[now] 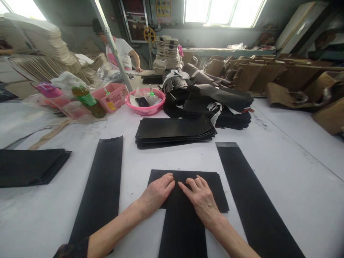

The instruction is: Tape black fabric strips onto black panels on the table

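Both my hands rest on a black paper piece (185,200) lying on the white table (282,172) in front of me. My left hand (157,192) lies knuckles up with its fingers curled and pressed onto the sheet's upper part. My right hand (200,197) lies flat beside it, fingers stretched out toward the left hand. The sheet's wide top section crosses a narrower strip that runs toward me. A long black strip (100,190) lies to the left and another long black strip (255,200) to the right.
A stack of black sheets (174,130) sits ahead, another stack (29,166) at the left. A pink basin (145,102), pink box (111,96) and green bottle (87,100) stand beyond. Black bags (215,100) and brown paper bags (290,79) pile up right. A person (120,50) works at the back.
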Demonstrator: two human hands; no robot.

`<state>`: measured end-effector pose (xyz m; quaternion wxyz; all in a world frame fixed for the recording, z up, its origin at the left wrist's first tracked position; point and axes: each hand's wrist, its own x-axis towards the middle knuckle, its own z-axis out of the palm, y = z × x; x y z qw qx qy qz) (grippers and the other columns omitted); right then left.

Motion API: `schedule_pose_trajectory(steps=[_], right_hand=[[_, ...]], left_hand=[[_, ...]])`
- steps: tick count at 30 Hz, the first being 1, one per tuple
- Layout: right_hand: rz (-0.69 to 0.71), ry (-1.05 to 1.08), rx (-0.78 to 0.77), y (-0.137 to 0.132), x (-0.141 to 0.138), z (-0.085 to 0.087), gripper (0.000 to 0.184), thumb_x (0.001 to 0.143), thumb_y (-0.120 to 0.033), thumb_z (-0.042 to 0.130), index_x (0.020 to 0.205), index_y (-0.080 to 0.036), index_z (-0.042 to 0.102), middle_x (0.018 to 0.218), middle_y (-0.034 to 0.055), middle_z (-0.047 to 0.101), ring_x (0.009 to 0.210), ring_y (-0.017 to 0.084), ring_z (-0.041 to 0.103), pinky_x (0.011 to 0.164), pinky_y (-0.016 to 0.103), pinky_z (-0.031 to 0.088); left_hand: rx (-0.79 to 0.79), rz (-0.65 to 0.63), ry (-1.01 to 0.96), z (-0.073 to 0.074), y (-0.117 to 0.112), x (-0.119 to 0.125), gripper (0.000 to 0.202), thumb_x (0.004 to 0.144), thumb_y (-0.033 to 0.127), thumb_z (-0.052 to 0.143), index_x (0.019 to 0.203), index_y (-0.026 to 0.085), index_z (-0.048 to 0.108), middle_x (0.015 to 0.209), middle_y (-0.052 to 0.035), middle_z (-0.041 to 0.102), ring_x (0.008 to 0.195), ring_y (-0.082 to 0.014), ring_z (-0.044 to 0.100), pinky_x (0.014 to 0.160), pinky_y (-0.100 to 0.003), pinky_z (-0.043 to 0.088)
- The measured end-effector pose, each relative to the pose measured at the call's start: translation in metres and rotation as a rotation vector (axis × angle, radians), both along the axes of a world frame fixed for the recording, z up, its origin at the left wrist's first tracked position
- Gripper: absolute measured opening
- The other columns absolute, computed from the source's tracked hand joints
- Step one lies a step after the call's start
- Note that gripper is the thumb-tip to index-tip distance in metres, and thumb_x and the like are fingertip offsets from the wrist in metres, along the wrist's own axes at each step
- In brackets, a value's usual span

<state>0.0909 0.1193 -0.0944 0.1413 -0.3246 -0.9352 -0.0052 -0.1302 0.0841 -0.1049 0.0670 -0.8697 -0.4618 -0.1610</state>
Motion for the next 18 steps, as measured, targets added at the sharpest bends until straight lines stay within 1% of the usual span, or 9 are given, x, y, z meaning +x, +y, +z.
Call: schedule_pose_trajectory(steps=[2, 4, 7, 10, 15, 18], right_hand=[[0.001, 0.018, 0.007, 0.001, -0.001, 0.0, 0.043, 0.089, -0.01, 0.052, 0.129, -0.026, 0.053, 0.106, 0.0055, 0.058, 0.093, 0.019, 0.053, 0.105, 0.047, 0.041], [0.004, 0.031, 0.011, 0.001, -0.002, 0.0, 0.042, 0.089, -0.01, 0.052, 0.128, -0.026, 0.054, 0.106, 0.0058, 0.058, 0.094, 0.019, 0.054, 0.105, 0.047, 0.041], [0.0, 0.026, 0.007, 0.002, -0.003, 0.002, 0.039, 0.091, -0.012, 0.05, 0.127, -0.025, 0.054, 0.105, 0.0061, 0.058, 0.093, 0.019, 0.054, 0.104, 0.047, 0.041], [-0.006, 0.015, -0.01, 0.002, 0.0, 0.004, 0.037, 0.092, -0.012, 0.048, 0.126, -0.027, 0.055, 0.105, 0.0049, 0.059, 0.091, 0.019, 0.054, 0.104, 0.047, 0.041], [-0.029, 0.039, -0.053, 0.0, 0.012, 0.004, 0.038, 0.092, -0.012, 0.049, 0.126, -0.028, 0.054, 0.11, 0.003, 0.06, 0.095, 0.018, 0.054, 0.106, 0.046, 0.038], [-0.065, 0.058, -0.078, 0.0, 0.019, 0.005, 0.036, 0.092, -0.011, 0.049, 0.124, -0.028, 0.054, 0.107, 0.0021, 0.06, 0.095, 0.018, 0.053, 0.106, 0.044, 0.037]], left_hand=[[-0.026, 0.017, -0.024, -0.001, -0.001, -0.001, 0.029, 0.095, 0.011, 0.038, 0.12, 0.011, 0.053, 0.119, -0.0119, 0.059, 0.121, -0.0221, 0.054, 0.098, -0.033, 0.053], [-0.009, 0.018, -0.014, 0.0, -0.001, 0.0, 0.032, 0.095, 0.01, 0.037, 0.123, 0.012, 0.051, 0.118, -0.0113, 0.059, 0.12, -0.0224, 0.054, 0.097, -0.033, 0.054], [0.067, 0.007, 0.026, 0.004, -0.001, 0.005, 0.029, 0.093, 0.006, 0.04, 0.117, 0.008, 0.055, 0.113, -0.0138, 0.061, 0.116, -0.0258, 0.057, 0.096, -0.035, 0.054], [0.123, -0.008, 0.082, 0.007, -0.002, 0.008, 0.03, 0.09, 0.002, 0.041, 0.116, 0.004, 0.056, 0.112, -0.0166, 0.063, 0.114, -0.0286, 0.059, 0.093, -0.037, 0.056], [0.11, -0.03, 0.112, 0.009, -0.004, 0.007, 0.032, 0.089, -0.001, 0.039, 0.116, 0.002, 0.057, 0.114, -0.0196, 0.063, 0.117, -0.0299, 0.057, 0.094, -0.037, 0.056], [0.118, -0.023, 0.101, 0.008, -0.006, 0.006, 0.032, 0.09, -0.002, 0.037, 0.115, 0.001, 0.057, 0.114, -0.0206, 0.063, 0.117, -0.0297, 0.058, 0.094, -0.036, 0.056]])
